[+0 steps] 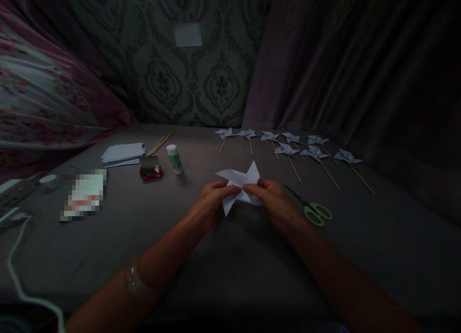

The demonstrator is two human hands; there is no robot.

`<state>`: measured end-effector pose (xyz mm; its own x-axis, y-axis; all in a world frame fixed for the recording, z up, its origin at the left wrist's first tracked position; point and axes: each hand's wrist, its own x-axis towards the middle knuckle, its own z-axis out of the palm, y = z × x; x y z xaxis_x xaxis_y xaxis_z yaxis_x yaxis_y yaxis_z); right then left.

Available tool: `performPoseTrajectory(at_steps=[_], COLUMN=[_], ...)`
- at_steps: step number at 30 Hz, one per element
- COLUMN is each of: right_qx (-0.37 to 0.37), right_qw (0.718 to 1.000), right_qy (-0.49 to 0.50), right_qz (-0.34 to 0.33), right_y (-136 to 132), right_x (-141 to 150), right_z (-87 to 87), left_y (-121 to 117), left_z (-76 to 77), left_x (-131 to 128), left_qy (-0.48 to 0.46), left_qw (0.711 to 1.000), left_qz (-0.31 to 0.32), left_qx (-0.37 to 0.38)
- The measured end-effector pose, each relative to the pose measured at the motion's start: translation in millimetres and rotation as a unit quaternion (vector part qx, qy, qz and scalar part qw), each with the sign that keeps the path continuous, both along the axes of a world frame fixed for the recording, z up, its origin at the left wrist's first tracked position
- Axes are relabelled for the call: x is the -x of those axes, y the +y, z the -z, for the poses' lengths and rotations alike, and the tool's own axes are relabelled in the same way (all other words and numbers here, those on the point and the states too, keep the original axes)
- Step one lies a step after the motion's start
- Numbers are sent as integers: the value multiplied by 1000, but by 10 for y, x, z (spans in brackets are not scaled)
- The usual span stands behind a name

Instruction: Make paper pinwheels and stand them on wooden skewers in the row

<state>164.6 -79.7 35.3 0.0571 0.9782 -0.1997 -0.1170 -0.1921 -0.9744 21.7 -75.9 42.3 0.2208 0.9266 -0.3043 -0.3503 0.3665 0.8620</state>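
Observation:
A white paper pinwheel (248, 178) is held between both hands above the grey cloth, its pointed blades spread out and no stick visible on it. My left hand (215, 198) grips its left side, thumb pressed near the centre. From the right, my right hand (275, 198) pinches it the same way, the two thumb tips almost meeting. The fingers beneath the paper are mostly hidden. Just right of my right hand lie scissors (313, 210) with green handles. Beyond the hands stand a glue stick (175, 159) and an open small red box (151, 169) with small dark items inside.
Several finished pinwheels on sticks (315, 153) lie at the back right. A stack of white paper (123, 154) and loose wooden sticks (160, 143) are at the back left. A blurred-out packet (84, 196), a power strip (18, 193) and a white cable (18, 280) occupy the left.

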Motion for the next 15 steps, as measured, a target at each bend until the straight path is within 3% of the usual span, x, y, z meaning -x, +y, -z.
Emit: performPoseTrajectory(at_steps=[15], right_qx=[11], right_qw=[1000], right_qy=[-11], right_qz=[-20], right_y=[-20], right_x=[47], right_z=[-38], left_y=[2], left_z=[-32], left_x=[-17], left_qy=[55], left_qw=[998], left_qz=[-23], left_qx=[18])
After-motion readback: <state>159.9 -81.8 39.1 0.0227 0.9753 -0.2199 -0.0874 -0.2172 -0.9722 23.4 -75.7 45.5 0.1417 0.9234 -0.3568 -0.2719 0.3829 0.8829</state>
